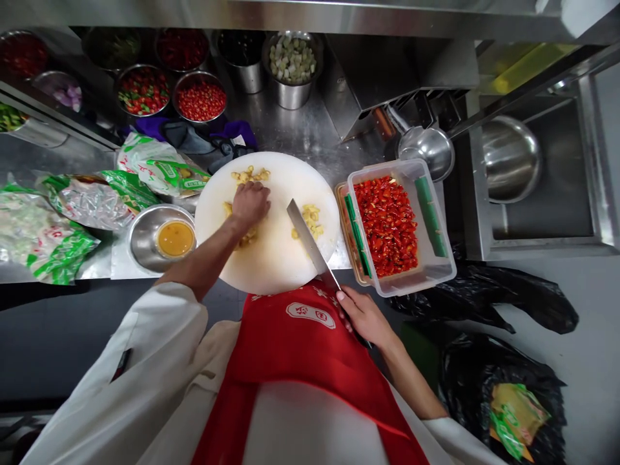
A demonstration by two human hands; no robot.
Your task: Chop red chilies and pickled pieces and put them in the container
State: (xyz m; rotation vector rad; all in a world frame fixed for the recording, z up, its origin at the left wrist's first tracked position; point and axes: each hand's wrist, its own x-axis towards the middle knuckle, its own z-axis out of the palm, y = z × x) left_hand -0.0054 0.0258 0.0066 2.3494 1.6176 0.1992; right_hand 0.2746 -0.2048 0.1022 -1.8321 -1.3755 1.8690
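Note:
A round white cutting board (pixel 276 258) lies in front of me with pale yellow ginger in several small piles. My left hand (pixel 250 205) rests on the board's left half, fingers curled down, just below one ginger pile (pixel 249 174). More pieces show beside and under this hand, and its palm side is hidden. My right hand (pixel 364 314) grips the handle of a kitchen knife (pixel 310 242) at the board's near edge. The blade points up and left across the board, its edge beside the right-hand ginger pieces (pixel 310 223).
Right of the board stands a clear plastic tub (pixel 436 274) of chopped red chillies. On the left are a steel bowl (pixel 140 239) with orange liquid and plastic bags of food (pixel 43 232). Steel pots (pixel 293 95) line the back; a sink (pixel 557 219) is far right.

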